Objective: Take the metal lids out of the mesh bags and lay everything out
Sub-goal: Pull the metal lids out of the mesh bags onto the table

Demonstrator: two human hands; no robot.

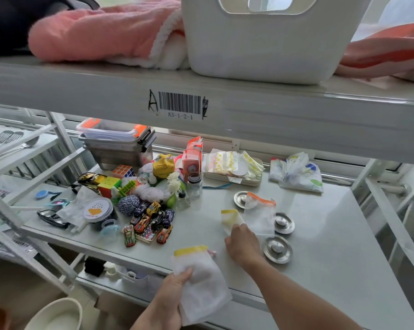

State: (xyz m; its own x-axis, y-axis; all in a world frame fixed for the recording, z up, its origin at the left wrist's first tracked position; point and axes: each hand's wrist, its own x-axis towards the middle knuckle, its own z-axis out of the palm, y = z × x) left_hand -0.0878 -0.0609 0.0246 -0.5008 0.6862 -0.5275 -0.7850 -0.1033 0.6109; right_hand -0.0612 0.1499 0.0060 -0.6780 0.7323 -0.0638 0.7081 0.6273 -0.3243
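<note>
My left hand (170, 296) grips a white mesh bag with a yellow top band (201, 279) above the shelf's front edge. My right hand (242, 244) rests palm down on the shelf, its fingers on a small yellow-banded mesh bag (231, 219). An orange-banded mesh bag (260, 214) lies flat just beyond. Three round metal lids with knobs lie on the shelf: one right of my right hand (278, 249), one beside the orange-banded bag (284, 222), and one partly under that bag's top corner (239, 198).
A heap of toy cars (151, 222), puzzle cubes (109, 184), a twine ball and small jars fills the shelf's left half. A tray of sachets (234, 167) and a crumpled printed bag (296, 173) sit at the back. An upper shelf with a white bin (260, 44) overhangs.
</note>
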